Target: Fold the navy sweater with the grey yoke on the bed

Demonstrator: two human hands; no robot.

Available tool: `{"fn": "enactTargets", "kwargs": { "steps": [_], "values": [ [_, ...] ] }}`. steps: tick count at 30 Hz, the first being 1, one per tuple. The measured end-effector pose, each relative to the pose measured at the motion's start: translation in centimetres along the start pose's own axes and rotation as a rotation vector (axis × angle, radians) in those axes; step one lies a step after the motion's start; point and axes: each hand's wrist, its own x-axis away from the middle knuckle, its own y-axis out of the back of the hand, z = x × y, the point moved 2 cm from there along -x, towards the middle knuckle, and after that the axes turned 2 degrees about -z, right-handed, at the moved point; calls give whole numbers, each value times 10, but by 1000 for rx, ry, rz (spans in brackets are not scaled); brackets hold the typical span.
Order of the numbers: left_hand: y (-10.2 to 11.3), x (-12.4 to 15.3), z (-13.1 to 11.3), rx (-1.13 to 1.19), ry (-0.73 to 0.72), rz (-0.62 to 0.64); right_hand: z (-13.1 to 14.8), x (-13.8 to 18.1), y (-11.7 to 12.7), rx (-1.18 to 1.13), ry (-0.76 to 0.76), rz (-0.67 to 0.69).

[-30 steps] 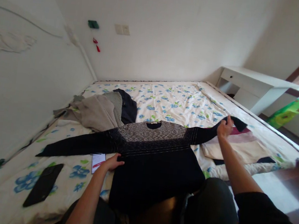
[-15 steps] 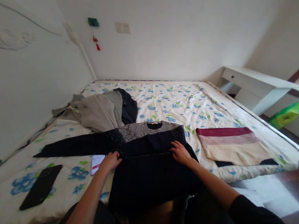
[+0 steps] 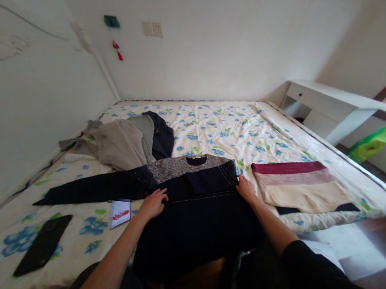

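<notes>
sleeve folded across the chest, both hands flat on the sweater

sweater (image 3: 193, 209), dark navy with a grey marled yoke, lies at lower centre of the frame on the flowered bedsheet (image 3: 222, 129), its hem hanging over the near edge. one second ago the sleeve on the right of the frame was stretched out and pinched in the right hand; it now lies folded across the chest, ending near the middle. the other sleeve still extends toward lower left.

left hand (image 3: 152, 203) rests open, palm down, on the sweater's left side edge, fingers spread, gripping nothing. right hand (image 3: 246, 190) lies flat at the new fold on the right edge, fingers extended, pressing and not clamped on the cloth.

judgement: one sleeve fold is complete; the outstretched sleeve is unfolded.

surroundings: folded striped garment (image 3: 301, 185) at centre right, heap of grey clothes (image 3: 124, 142) at centre left, black phone (image 3: 42, 244) and small card (image 3: 119, 211) at lower left.
</notes>
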Motion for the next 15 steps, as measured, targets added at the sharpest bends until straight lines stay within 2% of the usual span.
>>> {"fn": "enactTargets", "kwargs": {
  "steps": [4, 9, 11, 15],
  "values": [
    [-1, 0, -3, -31, -20, -3, -12, -11, 6, 18, -92, 31],
    [7, -1, -14, -93, -86, -141, -33, -29, 18, 10, -198, -78],
    [7, -1, -14, -93, -82, -137, -38, -34, 18, 9, -172, -98],
    [-1, -2, -9, -23, -77, -23, -50, -37, 9, -9, -22, -17]
  ]
}}
